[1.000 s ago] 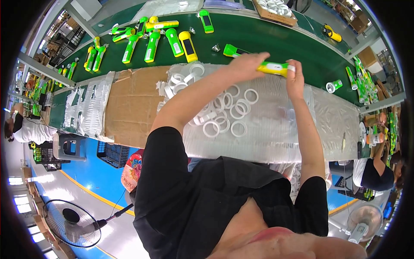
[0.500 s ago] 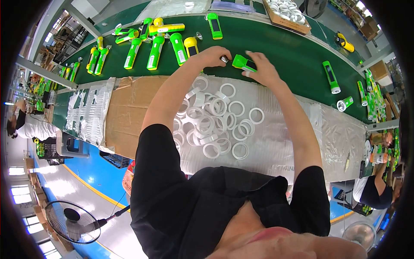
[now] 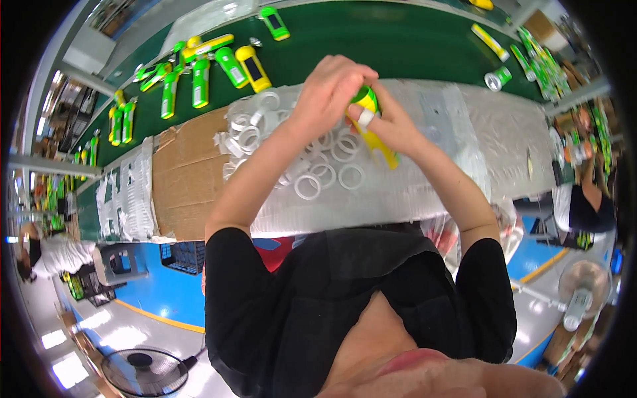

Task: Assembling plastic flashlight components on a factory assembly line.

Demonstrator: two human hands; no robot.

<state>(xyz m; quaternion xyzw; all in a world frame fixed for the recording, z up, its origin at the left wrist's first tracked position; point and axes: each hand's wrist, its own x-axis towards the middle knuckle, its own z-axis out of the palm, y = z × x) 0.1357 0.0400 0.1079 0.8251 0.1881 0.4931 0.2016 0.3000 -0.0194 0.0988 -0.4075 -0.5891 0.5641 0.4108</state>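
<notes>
A green-and-yellow flashlight (image 3: 381, 148) is tilted between my hands, over the near side of the bench. My right hand (image 3: 393, 121) is closed round its body, with a white band on the thumb. Over the flashlight's upper end my left hand (image 3: 334, 93) is closed, its fingers meeting those of the right. What lies under the left fingers is hidden. Just left of and below the hands, a loose pile of white plastic rings (image 3: 307, 187) lies on the bubble-wrap sheet (image 3: 424, 192).
Several green and yellow flashlights (image 3: 200, 83) lie at the far left on the green belt (image 3: 371, 33). More flashlights (image 3: 544, 66) are heaped at the far right. Brown cardboard (image 3: 189, 182) covers the bench at left. A standing fan (image 3: 146, 371) is at lower left.
My hands have come together and toward me, bringing the flashlight off the belt. The small silver piece in my left hand is now out of sight. The whole view has shifted.
</notes>
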